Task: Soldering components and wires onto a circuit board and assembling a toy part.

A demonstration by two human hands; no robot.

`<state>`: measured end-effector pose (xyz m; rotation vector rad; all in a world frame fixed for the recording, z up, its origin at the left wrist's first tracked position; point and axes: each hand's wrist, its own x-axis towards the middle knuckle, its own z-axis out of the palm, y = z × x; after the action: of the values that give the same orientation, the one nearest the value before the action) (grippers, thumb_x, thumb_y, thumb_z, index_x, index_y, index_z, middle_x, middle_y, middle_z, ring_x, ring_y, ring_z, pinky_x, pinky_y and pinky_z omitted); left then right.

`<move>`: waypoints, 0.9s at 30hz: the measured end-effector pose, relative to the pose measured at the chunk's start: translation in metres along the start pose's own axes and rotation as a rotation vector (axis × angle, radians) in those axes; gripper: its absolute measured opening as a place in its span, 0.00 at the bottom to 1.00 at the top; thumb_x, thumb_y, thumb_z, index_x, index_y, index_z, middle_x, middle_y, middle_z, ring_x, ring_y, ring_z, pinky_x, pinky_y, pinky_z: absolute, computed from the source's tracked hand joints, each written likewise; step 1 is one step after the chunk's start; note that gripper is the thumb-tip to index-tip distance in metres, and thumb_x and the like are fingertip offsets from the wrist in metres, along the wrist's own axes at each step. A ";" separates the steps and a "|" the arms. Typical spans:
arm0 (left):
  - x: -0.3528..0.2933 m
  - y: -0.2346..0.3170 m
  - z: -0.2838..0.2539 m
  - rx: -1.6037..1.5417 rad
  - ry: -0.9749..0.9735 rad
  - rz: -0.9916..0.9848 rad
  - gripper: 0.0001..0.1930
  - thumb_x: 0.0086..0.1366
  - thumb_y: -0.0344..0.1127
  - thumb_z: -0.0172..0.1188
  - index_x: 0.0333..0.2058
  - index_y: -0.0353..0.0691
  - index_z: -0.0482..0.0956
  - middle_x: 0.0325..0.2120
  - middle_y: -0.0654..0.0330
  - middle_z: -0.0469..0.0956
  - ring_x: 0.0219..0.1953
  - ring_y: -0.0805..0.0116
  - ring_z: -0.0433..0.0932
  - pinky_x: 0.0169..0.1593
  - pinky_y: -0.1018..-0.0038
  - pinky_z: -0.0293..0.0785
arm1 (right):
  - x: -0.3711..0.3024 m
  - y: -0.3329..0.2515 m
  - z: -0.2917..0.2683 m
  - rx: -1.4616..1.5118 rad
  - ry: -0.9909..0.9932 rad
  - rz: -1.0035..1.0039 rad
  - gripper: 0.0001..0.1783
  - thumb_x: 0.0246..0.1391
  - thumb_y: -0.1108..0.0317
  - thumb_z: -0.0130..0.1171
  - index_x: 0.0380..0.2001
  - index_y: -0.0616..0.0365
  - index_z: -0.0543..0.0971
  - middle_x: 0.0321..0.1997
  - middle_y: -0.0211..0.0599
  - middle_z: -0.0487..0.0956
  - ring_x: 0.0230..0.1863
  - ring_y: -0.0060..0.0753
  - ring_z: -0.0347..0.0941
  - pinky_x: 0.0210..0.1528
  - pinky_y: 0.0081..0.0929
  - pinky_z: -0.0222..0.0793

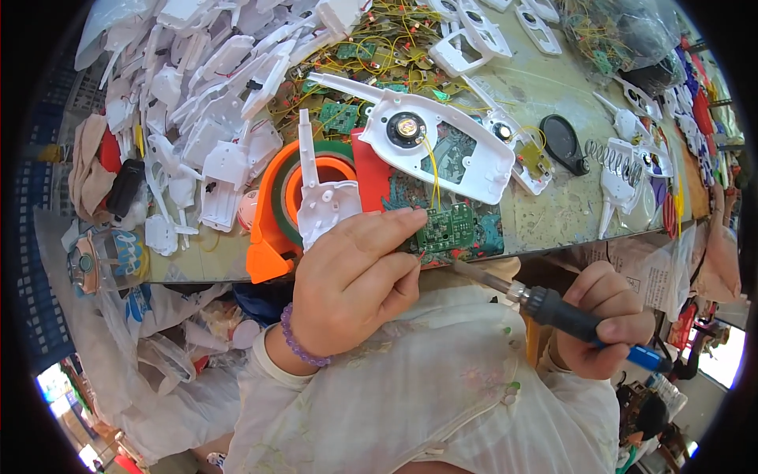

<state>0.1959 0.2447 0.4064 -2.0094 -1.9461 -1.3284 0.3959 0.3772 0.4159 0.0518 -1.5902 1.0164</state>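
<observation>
My left hand, with a purple bead bracelet at the wrist, is closed at the left side of a small green circuit board. Its index finger reaches the board's upper left edge; the thumb and other fingers are bunched by the lower left corner. My right hand grips a soldering iron with a black and blue handle, its tip pointing at the board's lower edge. Yellow wires run from the board to a round speaker in a white plastic shell. Another white shell part lies just beyond my left hand.
An orange tape dispenser stands left of the board. White shells heap up at the far left, wired circuit boards at the back. To the right lie a black oval part and a coiled stand. The table's front edge is close to me.
</observation>
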 end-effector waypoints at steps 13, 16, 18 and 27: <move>0.003 0.003 0.000 -0.013 0.007 -0.009 0.08 0.44 0.21 0.62 0.25 0.33 0.74 0.38 0.53 0.78 0.40 0.56 0.79 0.40 0.68 0.78 | 0.000 -0.001 0.002 -0.056 -0.088 0.005 0.16 0.57 0.56 0.52 0.27 0.57 0.66 0.16 0.30 0.64 0.15 0.25 0.60 0.19 0.28 0.68; 0.003 0.003 0.000 -0.017 0.006 -0.013 0.08 0.44 0.21 0.62 0.25 0.33 0.74 0.38 0.53 0.78 0.40 0.56 0.79 0.40 0.68 0.78 | 0.000 -0.001 0.002 -0.057 -0.102 0.008 0.16 0.57 0.56 0.52 0.27 0.57 0.66 0.16 0.29 0.64 0.14 0.25 0.60 0.19 0.28 0.67; 0.003 0.003 -0.001 -0.021 0.003 -0.014 0.08 0.44 0.21 0.63 0.25 0.33 0.74 0.38 0.53 0.78 0.40 0.56 0.79 0.40 0.68 0.78 | 0.001 -0.001 0.002 -0.060 -0.104 0.006 0.16 0.57 0.56 0.52 0.27 0.57 0.66 0.16 0.29 0.64 0.14 0.25 0.60 0.19 0.28 0.68; 0.002 0.002 0.001 -0.018 0.020 -0.016 0.08 0.44 0.22 0.63 0.26 0.33 0.75 0.38 0.53 0.78 0.40 0.56 0.79 0.40 0.68 0.78 | -0.001 -0.001 0.000 -0.043 -0.063 -0.019 0.16 0.60 0.54 0.45 0.28 0.55 0.65 0.18 0.28 0.61 0.16 0.24 0.55 0.22 0.25 0.57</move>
<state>0.1977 0.2458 0.4082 -1.9847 -1.9530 -1.3695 0.3965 0.3760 0.4159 0.0702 -1.6653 0.9743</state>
